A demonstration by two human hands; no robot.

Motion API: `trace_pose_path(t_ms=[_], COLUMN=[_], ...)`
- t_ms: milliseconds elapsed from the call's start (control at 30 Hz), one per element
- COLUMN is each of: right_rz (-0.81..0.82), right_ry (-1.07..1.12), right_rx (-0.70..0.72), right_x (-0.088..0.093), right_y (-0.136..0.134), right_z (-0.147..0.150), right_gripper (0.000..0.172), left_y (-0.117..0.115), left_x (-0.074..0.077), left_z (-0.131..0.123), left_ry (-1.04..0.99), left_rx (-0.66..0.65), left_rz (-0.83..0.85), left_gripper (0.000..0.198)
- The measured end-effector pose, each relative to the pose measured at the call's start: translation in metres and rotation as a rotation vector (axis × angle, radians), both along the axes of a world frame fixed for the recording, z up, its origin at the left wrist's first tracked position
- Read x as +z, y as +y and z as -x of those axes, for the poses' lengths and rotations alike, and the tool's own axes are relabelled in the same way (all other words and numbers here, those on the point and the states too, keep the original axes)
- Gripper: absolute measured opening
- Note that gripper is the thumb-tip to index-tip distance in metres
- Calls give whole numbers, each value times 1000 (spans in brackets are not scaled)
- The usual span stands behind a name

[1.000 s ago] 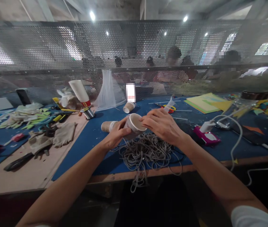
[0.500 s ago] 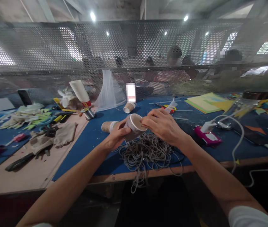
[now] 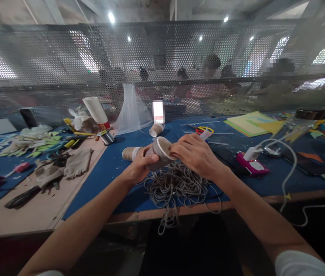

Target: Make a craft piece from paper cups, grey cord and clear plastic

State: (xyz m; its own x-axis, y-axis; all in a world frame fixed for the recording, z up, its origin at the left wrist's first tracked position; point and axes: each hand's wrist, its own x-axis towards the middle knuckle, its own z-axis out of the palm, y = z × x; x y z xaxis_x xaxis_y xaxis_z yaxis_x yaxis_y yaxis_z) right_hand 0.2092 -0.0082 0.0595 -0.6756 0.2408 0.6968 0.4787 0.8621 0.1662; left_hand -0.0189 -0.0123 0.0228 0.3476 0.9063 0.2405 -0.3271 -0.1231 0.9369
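My left hand [image 3: 139,168] is wrapped round a paper cup [image 3: 159,161] wound with grey cord, its white-rimmed mouth tilted up toward me. At the right side of that mouth, my right hand [image 3: 195,155] has its fingertips pinched together against the rim. Whatever lies between them is hidden. A loose heap of grey cord [image 3: 179,186] spreads under both hands, with a few loops hanging over the table's front edge. Left of the cup lies a cord-wrapped cup [image 3: 127,153], partly behind my left hand. Another wrapped cup [image 3: 157,129] lies on its side farther back.
A stack of white paper cups [image 3: 95,109] leans by a metal can [image 3: 106,138] at the back left. Gloves [image 3: 78,163] and tools lie left. Scissors [image 3: 204,130], coloured paper [image 3: 250,124], a magenta box [image 3: 252,165] with a white cable, and a jar [image 3: 293,128] stand right. Perforated mesh [image 3: 162,57] closes the back.
The wrapped cup has turned slightly in my left hand, and its mouth shows a little narrower. My right fingertips have shifted slightly down along the rim.
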Motion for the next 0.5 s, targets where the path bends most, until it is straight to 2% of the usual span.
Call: trace_pose_path(t_ms=[267,367,500], right_rz=[100,234,430], right_ry=[103,230,468], right_rx=[20,98,181], right_x=[-3,-4,-4], right_y=[-2,-1,2], right_z=[2,1,-1], right_gripper=[9,6,11], left_y=[0,2,4], left_x=[1,0,-2], left_z=[2,4,7], left_ry=[0,2,11], left_rx=[10,-32,-52], left_rz=[25,5,4], left_gripper=[51,56,63])
